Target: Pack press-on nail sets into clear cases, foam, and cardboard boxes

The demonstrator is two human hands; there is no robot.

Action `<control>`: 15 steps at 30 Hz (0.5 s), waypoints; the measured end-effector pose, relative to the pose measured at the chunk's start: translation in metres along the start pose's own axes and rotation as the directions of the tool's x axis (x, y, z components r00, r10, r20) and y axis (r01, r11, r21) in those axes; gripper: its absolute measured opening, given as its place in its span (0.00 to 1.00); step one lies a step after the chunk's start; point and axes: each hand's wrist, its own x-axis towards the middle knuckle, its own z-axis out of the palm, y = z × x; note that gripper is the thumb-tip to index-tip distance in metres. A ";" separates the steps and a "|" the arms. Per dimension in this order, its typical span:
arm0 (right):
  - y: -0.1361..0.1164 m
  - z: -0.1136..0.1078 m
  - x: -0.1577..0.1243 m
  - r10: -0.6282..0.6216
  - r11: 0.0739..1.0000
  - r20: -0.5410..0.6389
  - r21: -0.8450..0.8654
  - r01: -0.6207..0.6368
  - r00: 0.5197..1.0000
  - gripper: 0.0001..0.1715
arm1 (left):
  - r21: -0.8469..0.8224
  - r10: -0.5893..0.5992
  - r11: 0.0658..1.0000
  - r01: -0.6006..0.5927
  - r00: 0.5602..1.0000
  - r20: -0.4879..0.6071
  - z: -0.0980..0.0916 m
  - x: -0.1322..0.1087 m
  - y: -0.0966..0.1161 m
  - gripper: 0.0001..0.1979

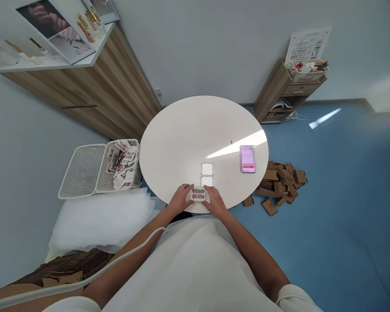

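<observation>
Between my two hands, at the near edge of the round white table (182, 130), is a small card of press-on nails (198, 193) with two rows of red and green tips. My left hand (183, 197) grips its left side, thumb below and fingers above. On the right side my right hand (214, 199) grips it the same way. Just beyond the card lies an open clear plastic case (207, 169), its two halves one behind the other. The nearer half is partly hidden by my right hand.
A pink-purple box (247, 159), blurred, lies on the table's right. White baskets, one with a pile of nail cards (125, 162), stand at left above a stack of translucent sheets (100, 216). Small brown cardboard boxes (279, 182) are heaped on the floor at right. A wooden cabinet (117, 82) stands behind.
</observation>
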 end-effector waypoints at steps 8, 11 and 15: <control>0.029 -0.013 0.002 0.044 0.998 -0.044 -0.050 -0.046 0.998 0.38 | 0.171 -0.002 0.985 -0.004 0.999 0.034 0.020 0.023 0.012 0.33; 0.034 -0.015 0.010 0.030 0.998 -0.030 -0.047 -0.032 0.999 0.38 | 0.170 -0.017 0.985 0.007 0.998 0.055 0.023 0.033 0.008 0.33; 0.041 -0.017 0.021 0.029 0.999 -0.027 -0.022 -0.030 0.999 0.38 | 0.098 -0.013 0.995 0.005 0.997 0.071 0.024 0.044 0.006 0.33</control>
